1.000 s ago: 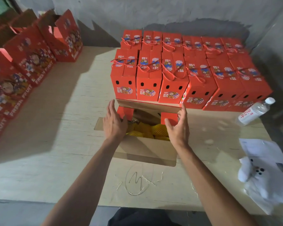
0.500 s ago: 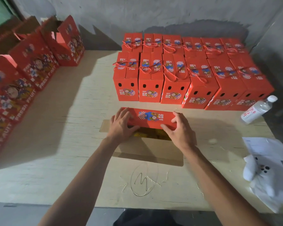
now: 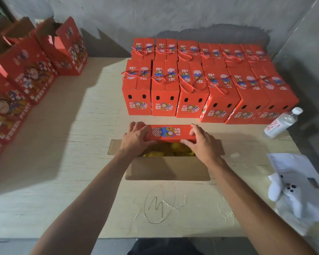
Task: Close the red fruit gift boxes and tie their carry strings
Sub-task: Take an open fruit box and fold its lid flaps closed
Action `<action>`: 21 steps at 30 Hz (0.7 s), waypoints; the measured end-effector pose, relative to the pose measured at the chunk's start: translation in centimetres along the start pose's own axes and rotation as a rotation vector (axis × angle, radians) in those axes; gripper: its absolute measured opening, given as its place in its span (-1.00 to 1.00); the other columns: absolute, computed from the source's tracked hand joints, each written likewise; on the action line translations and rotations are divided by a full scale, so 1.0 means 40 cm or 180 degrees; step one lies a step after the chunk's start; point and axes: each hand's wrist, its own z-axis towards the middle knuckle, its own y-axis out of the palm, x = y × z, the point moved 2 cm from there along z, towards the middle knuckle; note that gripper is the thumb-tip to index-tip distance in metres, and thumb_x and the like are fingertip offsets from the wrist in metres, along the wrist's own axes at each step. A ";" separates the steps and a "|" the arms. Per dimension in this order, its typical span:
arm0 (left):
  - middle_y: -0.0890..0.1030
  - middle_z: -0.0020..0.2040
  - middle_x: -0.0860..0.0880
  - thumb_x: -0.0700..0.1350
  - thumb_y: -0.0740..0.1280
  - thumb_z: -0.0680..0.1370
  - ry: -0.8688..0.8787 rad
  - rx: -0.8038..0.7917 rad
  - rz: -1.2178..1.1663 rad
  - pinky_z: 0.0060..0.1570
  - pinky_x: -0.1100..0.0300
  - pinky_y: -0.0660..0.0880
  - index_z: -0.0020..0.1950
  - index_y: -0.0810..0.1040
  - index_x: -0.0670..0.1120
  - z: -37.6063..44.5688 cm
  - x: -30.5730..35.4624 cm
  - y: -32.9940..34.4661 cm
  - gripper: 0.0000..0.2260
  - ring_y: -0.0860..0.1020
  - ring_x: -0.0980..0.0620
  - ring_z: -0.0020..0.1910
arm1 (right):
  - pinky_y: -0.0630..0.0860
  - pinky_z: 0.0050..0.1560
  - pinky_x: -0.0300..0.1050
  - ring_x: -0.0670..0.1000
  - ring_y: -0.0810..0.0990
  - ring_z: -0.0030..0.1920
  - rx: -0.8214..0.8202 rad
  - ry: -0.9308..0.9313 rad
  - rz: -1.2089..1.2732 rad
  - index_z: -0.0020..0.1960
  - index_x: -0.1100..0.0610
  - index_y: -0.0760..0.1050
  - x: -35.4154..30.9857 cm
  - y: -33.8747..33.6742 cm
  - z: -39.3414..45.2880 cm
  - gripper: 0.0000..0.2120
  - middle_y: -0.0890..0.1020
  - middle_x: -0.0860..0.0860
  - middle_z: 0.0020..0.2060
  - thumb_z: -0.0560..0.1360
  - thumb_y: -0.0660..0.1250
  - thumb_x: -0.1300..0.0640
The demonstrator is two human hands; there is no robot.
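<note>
The left hand (image 3: 136, 139) and the right hand (image 3: 203, 143) are both gripping the far red top flap (image 3: 170, 132) of the open box (image 3: 167, 168) at the near middle of the table (image 3: 72, 144) — fingers draped over the flap's ends, thumbs coming in under its near edge. The flap is lying nearly level over the far half of the opening. Under it, yellow fruit (image 3: 171, 150) in mesh sleeves is showing, and the plain brown near flap is folding out toward the person.

Just beyond the hands, two rows of closed boxes (image 3: 191, 92) are standing packed side by side, red carry strings (image 3: 187, 83) lying across their tops. Along the table's left edge, a line of unclosed boxes (image 3: 35, 70) is standing with flaps up — what they are holding cannot be told. At the right, a clear water bottle (image 3: 282, 123) is leaning beside the closed rows, and nearer lie a paper sheet (image 3: 291, 164) and crumpled white material (image 3: 298, 199).
</note>
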 end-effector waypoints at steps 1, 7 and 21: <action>0.42 0.37 -0.02 0.30 0.43 0.49 0.0012 0.0009 0.0026 0.15 -0.17 0.56 0.02 0.26 0.12 -0.002 0.002 0.000 -0.57 0.28 -0.06 0.40 | 0.54 -0.20 -0.18 0.10 0.66 0.03 -0.0042 0.0085 0.0010 0.17 0.16 0.43 0.002 -0.004 0.004 -0.43 0.64 0.06 0.18 0.43 0.52 -0.22; 0.44 0.33 0.01 0.35 0.39 0.48 0.0062 0.0145 0.0029 0.09 -0.15 0.55 0.11 0.43 0.01 -0.002 -0.004 0.009 -0.53 0.29 -0.07 0.36 | 0.46 -0.22 -0.15 0.06 0.67 -0.16 0.0677 0.0495 -0.0365 -0.02 0.09 0.57 0.051 -0.082 0.001 -0.48 0.70 -0.02 -0.10 0.50 0.33 -0.40; 0.41 0.35 0.02 0.35 0.36 0.51 0.0067 0.0124 0.0083 0.18 -0.18 0.51 0.08 0.37 0.05 -0.008 -0.003 0.007 -0.57 0.28 -0.07 0.38 | 0.58 -0.43 -0.19 -0.01 0.67 -0.38 0.0762 0.1276 0.2227 0.03 0.15 0.63 0.021 -0.125 0.006 -0.58 0.72 -0.04 -0.23 0.68 0.18 -0.16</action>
